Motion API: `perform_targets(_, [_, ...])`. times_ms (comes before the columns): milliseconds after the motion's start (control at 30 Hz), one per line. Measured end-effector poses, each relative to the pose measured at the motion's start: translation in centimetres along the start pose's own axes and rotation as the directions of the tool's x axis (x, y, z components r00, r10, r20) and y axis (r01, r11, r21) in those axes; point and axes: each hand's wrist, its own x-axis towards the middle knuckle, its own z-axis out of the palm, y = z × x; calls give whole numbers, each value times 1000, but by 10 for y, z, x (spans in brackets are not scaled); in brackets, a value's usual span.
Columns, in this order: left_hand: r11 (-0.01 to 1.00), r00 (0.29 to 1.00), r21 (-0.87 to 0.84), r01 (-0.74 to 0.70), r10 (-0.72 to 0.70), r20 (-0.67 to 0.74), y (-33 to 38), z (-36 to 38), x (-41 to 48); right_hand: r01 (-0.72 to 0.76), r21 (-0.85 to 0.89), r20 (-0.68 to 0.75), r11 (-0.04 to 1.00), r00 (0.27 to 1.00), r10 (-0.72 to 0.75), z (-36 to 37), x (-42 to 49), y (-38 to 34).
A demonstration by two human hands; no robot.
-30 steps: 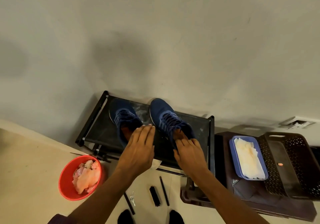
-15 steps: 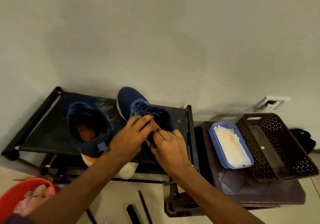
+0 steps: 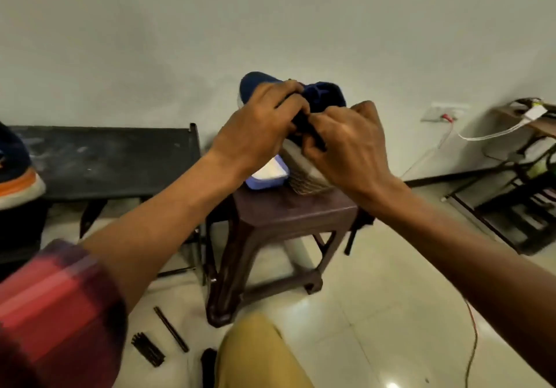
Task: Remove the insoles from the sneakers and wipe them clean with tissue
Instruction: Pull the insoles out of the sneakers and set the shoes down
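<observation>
A dark blue sneaker (image 3: 323, 93) is held up in the air in front of the wall, above the brown stool. My left hand (image 3: 258, 126) grips it from the left and my right hand (image 3: 346, 144) grips it from the right near the heel opening; the fingers meet over the opening. The other blue sneaker (image 3: 15, 171), with an orange and white sole, rests at the left edge on the black rack (image 3: 114, 159). A blue tray of white tissue (image 3: 267, 175) sits on the stool, partly hidden behind my left wrist. No insole is visible.
The brown plastic stool (image 3: 285, 219) stands mid-frame with a dark basket (image 3: 307, 177) on it. Black strips (image 3: 149, 348) lie on the tiled floor. A shelf unit with cables (image 3: 523, 177) stands at the right. My knee in tan trousers (image 3: 255, 354) is at the bottom.
Both hands closed on the right sneaker and lifted it off the rack up and to the right, over the stool. The view swung right; the red bowl has left the frame.
</observation>
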Motion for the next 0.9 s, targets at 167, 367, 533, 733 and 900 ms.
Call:
perform_targets(167, [992,995,-93,-85,89,47,146,35,54,-72,-98,43,993,996,77,-79,-94,101])
perform_targets(367, [964,966,-211,-161,198,167,262,122,88,-243,-189,-3,951,969,247,-106,-210,189])
perform_targets(533, [932,919,-316,-179,273,284,314,252,49,-362,-179,147,915,910,389,-53,-335,223])
perform_targets(733, [917,789,-398,17,232,568,356,408,-85,-521,-212,398,827,727,560,52,-488,208])
perform_targets(900, [900,580,-398,181,229,782,374,473,-187,-579,-245,637,778,509,579,119,-596,161])
